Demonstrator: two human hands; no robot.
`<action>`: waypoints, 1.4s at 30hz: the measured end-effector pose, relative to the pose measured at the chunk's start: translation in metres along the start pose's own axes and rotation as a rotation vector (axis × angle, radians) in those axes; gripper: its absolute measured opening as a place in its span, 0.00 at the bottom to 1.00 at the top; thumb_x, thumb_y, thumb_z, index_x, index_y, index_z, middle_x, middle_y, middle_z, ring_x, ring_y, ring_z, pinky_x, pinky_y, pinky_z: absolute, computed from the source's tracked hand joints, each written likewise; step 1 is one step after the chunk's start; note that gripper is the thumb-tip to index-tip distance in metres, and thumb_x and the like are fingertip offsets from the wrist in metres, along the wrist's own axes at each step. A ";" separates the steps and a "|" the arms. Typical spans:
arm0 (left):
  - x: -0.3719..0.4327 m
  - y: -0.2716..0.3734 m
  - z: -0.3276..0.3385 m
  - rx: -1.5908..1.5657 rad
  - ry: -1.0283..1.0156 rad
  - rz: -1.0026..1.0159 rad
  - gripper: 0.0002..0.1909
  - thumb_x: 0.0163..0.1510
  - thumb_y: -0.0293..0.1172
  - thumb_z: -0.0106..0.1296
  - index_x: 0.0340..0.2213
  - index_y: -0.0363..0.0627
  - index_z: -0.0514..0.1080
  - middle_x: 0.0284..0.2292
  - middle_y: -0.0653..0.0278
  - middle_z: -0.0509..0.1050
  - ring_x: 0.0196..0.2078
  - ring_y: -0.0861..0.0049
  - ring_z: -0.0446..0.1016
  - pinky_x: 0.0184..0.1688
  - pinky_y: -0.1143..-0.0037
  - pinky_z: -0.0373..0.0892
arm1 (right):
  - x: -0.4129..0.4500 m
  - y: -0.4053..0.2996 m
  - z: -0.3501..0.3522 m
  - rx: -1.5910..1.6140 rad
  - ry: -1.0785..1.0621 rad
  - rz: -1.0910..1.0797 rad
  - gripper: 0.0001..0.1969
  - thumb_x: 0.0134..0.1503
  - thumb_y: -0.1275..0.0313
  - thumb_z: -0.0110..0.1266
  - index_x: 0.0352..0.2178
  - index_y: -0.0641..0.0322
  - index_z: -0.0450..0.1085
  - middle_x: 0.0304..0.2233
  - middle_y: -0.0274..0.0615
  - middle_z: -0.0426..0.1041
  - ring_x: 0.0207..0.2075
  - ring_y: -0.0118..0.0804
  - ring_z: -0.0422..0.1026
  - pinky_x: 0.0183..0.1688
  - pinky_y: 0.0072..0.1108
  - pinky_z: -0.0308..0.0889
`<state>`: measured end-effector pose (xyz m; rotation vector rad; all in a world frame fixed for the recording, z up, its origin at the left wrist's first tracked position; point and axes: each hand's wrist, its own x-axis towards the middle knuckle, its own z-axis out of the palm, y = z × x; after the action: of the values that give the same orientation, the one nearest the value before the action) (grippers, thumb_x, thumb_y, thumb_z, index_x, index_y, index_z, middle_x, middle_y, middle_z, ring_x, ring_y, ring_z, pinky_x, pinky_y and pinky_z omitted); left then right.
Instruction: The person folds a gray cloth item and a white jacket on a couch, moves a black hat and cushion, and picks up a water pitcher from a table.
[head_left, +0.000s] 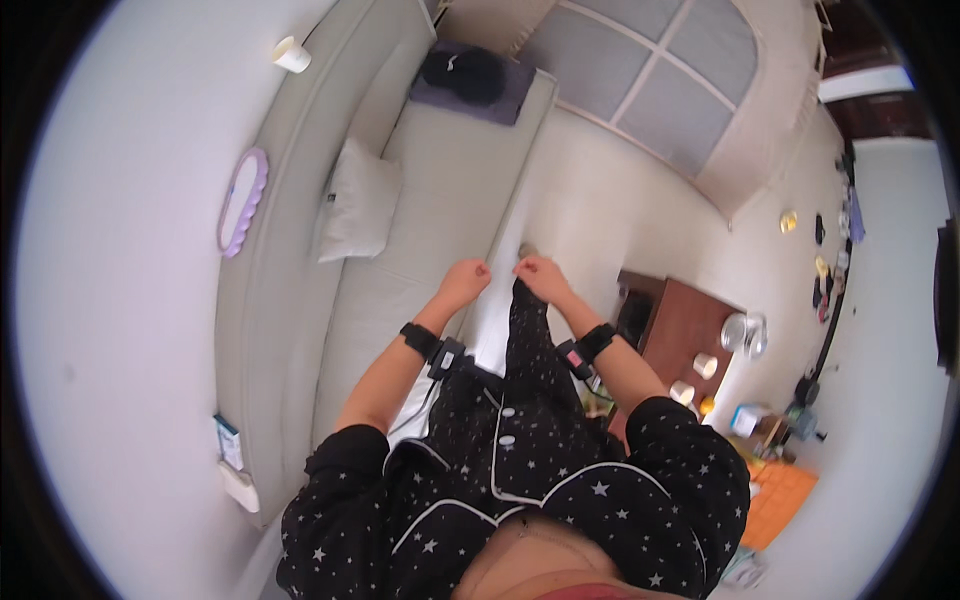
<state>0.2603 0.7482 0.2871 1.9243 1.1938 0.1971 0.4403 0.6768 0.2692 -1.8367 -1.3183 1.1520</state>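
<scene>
My left hand is loosely curled in front of me, over the seat edge of a light grey sofa. Level with it, a short gap to the right, my right hand is also curled, above my leg in black star-print trousers. No object shows in either hand, and the hands do not touch. Each forearm wears a black strap with a small box and a cable. A white cushion leans on the sofa's backrest, left of my left hand. The inner sides of the fingers are mostly hidden.
Right of me stands a reddish-brown table with white cups and a clear container. A purple-framed mirror and a paper cup rest along the backrest. A beige tent stands ahead; an orange cover lies lower right.
</scene>
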 end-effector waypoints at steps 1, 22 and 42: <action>0.018 -0.007 0.008 -0.017 0.065 -0.076 0.09 0.41 0.33 0.49 0.23 0.40 0.71 0.20 0.56 0.72 0.24 0.65 0.71 0.29 0.72 0.66 | 0.015 0.005 -0.003 -0.025 -0.015 -0.011 0.10 0.46 0.67 0.49 0.26 0.62 0.70 0.22 0.43 0.71 0.24 0.34 0.70 0.30 0.22 0.64; 0.397 -0.146 0.125 -0.042 0.373 -0.733 0.16 0.38 0.43 0.56 0.20 0.40 0.73 0.21 0.55 0.73 0.27 0.63 0.72 0.29 0.69 0.66 | 0.209 0.182 -0.063 0.017 -0.056 0.296 0.08 0.46 0.69 0.47 0.26 0.62 0.68 0.24 0.46 0.71 0.28 0.46 0.70 0.32 0.28 0.64; 0.392 -0.016 0.137 -0.019 -0.156 0.206 0.09 0.45 0.27 0.47 0.30 0.40 0.71 0.26 0.62 0.72 0.25 0.75 0.69 0.29 0.77 0.65 | 0.245 0.163 -0.057 0.244 -0.025 0.335 0.09 0.47 0.71 0.44 0.26 0.62 0.70 0.20 0.45 0.71 0.22 0.35 0.71 0.28 0.23 0.65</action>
<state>0.5301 0.9857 0.0792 2.0059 0.8892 0.1624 0.5935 0.8552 0.0831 -1.9071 -0.8549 1.4418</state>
